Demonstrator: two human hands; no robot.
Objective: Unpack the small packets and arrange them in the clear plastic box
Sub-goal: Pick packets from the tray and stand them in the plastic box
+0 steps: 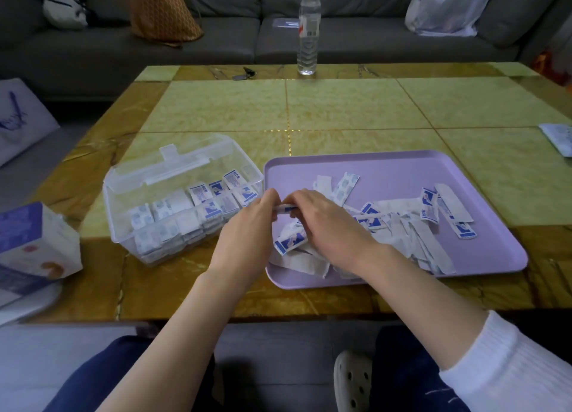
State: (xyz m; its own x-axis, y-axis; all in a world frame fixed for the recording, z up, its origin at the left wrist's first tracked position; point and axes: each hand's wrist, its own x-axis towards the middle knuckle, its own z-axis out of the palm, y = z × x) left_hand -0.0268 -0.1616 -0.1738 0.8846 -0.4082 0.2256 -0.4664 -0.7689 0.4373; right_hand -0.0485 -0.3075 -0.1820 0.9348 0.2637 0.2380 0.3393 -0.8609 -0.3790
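Far left: one carton (34, 244), untouched. Then one box (182, 167), lid tipped back, already lined with standing packets (210, 209) in rows, too tightly packed to count. Just right of it, left hand (247, 229), fingers curled, pinching one end of a single packet (285, 208); right hand (322, 223) pinching the other end. Held level, long axis running left to right, above the near-left part of one tray (402, 176). Box just beside the left hand, so probably the shorter trip from that side. Further right, loose packets (430, 210), heaped and overlapping, well over a dozen, exact tally impossible.
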